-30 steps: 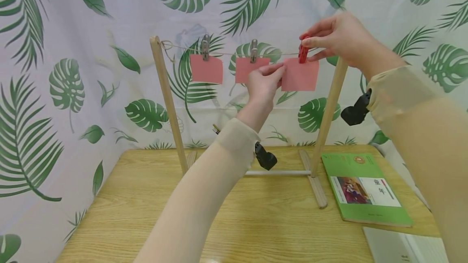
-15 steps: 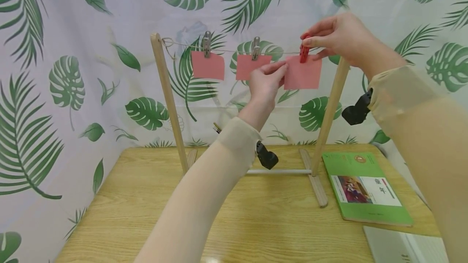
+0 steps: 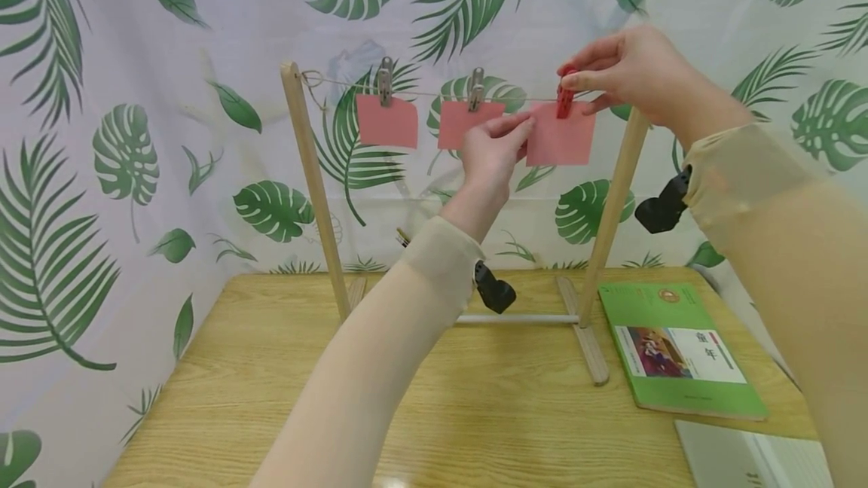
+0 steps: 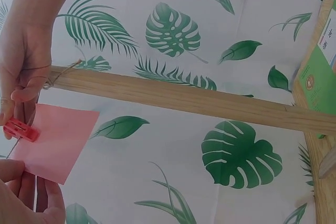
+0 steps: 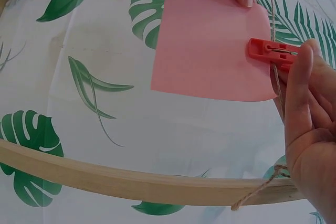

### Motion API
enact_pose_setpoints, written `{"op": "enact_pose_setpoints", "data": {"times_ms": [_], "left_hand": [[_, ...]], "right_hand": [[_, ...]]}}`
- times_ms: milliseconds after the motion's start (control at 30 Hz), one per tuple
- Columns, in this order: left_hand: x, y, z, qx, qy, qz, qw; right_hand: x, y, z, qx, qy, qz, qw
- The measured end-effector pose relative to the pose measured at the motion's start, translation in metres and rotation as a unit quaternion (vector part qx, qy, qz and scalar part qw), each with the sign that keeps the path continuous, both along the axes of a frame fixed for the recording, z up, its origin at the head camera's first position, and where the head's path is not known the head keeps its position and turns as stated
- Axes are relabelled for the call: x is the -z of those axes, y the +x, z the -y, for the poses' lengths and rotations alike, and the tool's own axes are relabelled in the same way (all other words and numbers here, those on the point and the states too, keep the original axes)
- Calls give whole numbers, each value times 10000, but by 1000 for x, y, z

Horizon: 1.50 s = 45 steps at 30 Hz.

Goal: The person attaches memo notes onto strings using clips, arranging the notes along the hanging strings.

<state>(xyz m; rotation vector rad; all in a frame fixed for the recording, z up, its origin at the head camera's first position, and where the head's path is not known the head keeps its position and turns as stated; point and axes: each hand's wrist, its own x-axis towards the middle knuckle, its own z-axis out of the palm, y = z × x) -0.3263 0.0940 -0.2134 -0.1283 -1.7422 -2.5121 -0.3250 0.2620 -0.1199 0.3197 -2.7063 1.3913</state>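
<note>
My right hand (image 3: 631, 77) pinches a red clothespin (image 3: 564, 99) between thumb and fingers. The clothespin's jaws sit over the string and the top edge of a pink paper square (image 3: 561, 140). Its left edge is pinched by my left hand (image 3: 490, 153); some of those fingers are behind the sheet. In the right wrist view the red clothespin (image 5: 270, 52) lies across the twine (image 5: 272, 3) at the paper's edge. Two more pink papers, one at left (image 3: 388, 123) and one in the middle (image 3: 456, 126), hang from metal clips (image 3: 476, 89).
A wooden frame with a left post (image 3: 313, 187) and right post (image 3: 613, 217) carries the string. It stands on a wood-grain table (image 3: 475, 413). A green book (image 3: 671, 390) and a grey-white book (image 3: 725, 458) lie at right. A leaf-print cloth (image 3: 203, 59) hangs behind.
Both hands keep their grip on the clothespin and the paper with hardly any movement. The whole head view has shifted slightly.
</note>
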Motion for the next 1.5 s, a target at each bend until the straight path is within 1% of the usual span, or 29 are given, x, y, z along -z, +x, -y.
{"op": "enact_pose_setpoints", "data": {"times_ms": [133,367,500,767,967,1067,1333,1500], "left_hand": [[1,-1,0,-14,76,-7,10000],[2,-3,1,23,128,-46,9999],[2,-3,0,13,103,-47,9999],[2,-3,1,66,131,-112,9998],[3,-3,1,69,69,-130,9999],[3,-3,1,49,-7,-104,9999],[5,-2,1,-62,-389,-70,9992],[8,-3,3,11,-451,-108,9989]], "right_hand": [[0,-1,0,-5,53,4,10000],[0,0,0,31,513,-90,9986],[-1,1,-1,38,625,-69,9980],[-3,-1,1,66,518,52,9986],[-3,-2,0,42,544,14,9985],[-4,-2,0,-2,448,15,9990],[-7,-3,-1,5,514,8,9987],[-8,-4,-2,31,462,43,9989]]}}
